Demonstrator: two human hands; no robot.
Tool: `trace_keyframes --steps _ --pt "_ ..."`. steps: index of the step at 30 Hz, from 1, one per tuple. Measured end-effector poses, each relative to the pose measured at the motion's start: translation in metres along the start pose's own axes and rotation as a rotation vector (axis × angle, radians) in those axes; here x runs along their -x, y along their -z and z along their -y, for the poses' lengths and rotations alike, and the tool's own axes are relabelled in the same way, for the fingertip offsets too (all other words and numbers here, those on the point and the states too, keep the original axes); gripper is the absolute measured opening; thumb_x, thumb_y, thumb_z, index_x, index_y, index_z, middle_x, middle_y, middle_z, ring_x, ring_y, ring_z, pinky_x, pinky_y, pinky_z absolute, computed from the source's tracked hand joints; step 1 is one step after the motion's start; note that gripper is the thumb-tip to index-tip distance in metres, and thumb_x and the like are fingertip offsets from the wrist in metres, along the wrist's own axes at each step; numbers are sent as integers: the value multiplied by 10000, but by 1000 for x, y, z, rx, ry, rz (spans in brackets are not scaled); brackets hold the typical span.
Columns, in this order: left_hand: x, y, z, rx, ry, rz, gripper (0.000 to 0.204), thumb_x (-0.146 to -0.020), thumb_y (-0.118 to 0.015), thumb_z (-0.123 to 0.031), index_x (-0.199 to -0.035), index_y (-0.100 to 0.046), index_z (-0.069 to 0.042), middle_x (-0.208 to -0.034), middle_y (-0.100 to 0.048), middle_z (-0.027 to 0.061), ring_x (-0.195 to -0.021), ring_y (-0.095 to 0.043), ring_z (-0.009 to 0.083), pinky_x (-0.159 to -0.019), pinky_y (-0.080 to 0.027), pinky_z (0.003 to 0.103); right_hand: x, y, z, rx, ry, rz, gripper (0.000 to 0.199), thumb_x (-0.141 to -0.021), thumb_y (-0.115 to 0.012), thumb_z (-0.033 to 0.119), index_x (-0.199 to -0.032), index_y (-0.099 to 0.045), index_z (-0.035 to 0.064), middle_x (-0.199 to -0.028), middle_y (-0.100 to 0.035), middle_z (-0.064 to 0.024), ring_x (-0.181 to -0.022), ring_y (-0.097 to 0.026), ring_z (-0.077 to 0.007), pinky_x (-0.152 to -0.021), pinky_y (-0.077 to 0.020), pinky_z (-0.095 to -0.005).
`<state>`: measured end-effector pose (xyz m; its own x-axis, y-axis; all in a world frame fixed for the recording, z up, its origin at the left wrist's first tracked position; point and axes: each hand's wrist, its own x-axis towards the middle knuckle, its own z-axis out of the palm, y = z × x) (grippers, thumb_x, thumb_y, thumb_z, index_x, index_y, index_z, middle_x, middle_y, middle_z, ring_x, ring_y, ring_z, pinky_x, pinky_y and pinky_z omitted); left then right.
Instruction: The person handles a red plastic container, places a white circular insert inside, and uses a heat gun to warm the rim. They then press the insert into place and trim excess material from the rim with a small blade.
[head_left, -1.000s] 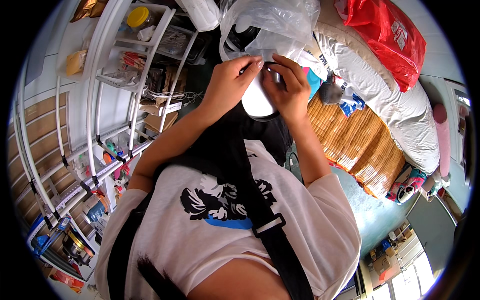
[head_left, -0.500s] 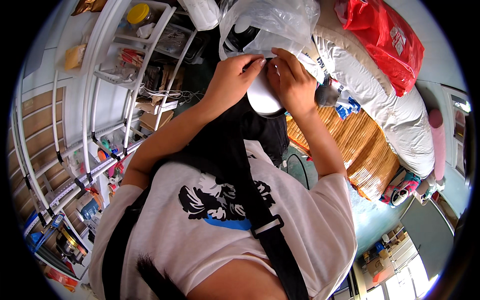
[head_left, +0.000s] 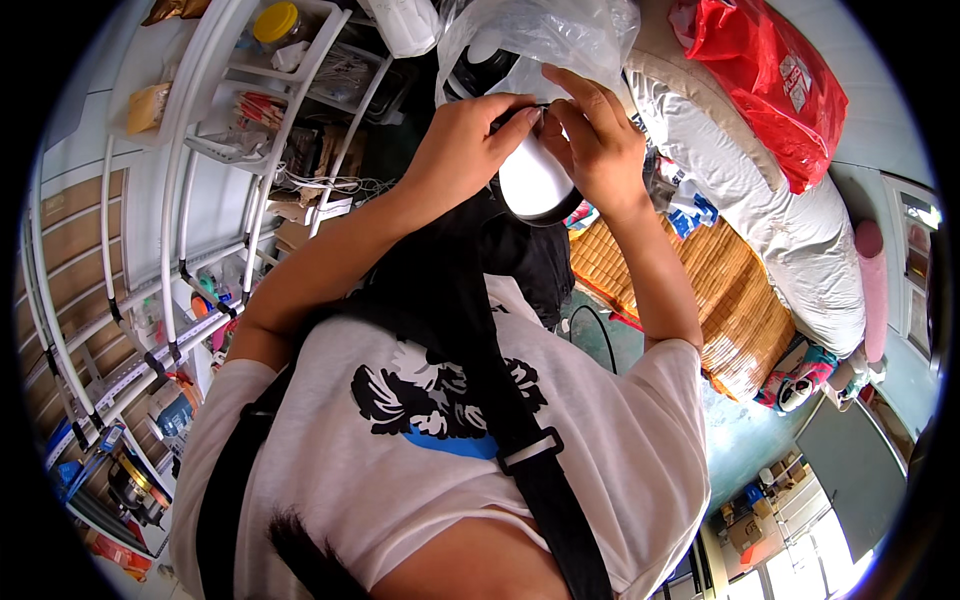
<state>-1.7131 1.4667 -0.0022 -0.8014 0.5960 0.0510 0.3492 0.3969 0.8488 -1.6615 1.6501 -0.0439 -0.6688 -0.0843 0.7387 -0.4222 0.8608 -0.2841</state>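
Gripping a smooth white rounded device point(head_left: 532, 180), black-rimmed, both hands' fingers point(head_left: 585, 110) closed around it

both hands gripping white rounded device point(head_left: 532, 180)

To your left you have a white wire shelf rack point(head_left: 190, 160) with a yellow-lidded jar point(head_left: 275, 22), while a red plastic bag point(head_left: 775, 85), white pillow point(head_left: 780, 230) and woven bamboo mat point(head_left: 700, 290) lie right
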Motion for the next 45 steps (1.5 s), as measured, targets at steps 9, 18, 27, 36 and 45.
trace_keyframes --steps 9,18,27,36,45 --pt "-18 13 13 83 70 75 298 -1092 -509 -212 -1293 -661 -54 -1002 -739 44 -824 -622 77 -754 -502 240 14 0 -9 -1039 -798 23 470 -950 -749 178 -1364 -565 52 -1410 -588 -151 -1222 -626 -274 -1006 -539 -384" --pt "-24 4 5 41 -259 -45 250 -1062 -564 -167 -1261 -682 -71 -1104 -721 66 -1024 -651 169 -927 -496 296 31 -2 30 -2367 -1146 231 1054 -807 -744 649 -1621 -248 200 -1533 -443 -112 -1394 -467 -358 -1082 -427 -626" --pt "9 16 -53 669 53 37 187 -995 -693 -125 -1105 -682 26 -973 -712 27 -882 -642 68 -821 -511 240 -5 -6 65 -1574 -613 -241 1393 -631 -888 624 -1652 -1 292 -1616 -261 -261 -1454 -379 -422 -1180 -372 -530" --pt "32 35 -69 900 166 164 147 -952 -715 -44 -1070 -694 41 -975 -719 58 -934 -671 92 -876 -527 251 -8 -31 56 -1421 -79 -160 1608 -463 -985 609 -1646 71 341 -1647 -137 -283 -1467 -304 -480 -1162 -325 -531" --pt "42 53 -79 660 1 122 119 -919 -723 -35 -1021 -700 22 -923 -737 66 -857 -686 93 -798 -551 257 -19 -17 70 -2198 -862 -43 1099 -815 -541 867 -1600 -290 139 -1512 -472 -135 -1275 -563 -322 -1094 -449 -454"
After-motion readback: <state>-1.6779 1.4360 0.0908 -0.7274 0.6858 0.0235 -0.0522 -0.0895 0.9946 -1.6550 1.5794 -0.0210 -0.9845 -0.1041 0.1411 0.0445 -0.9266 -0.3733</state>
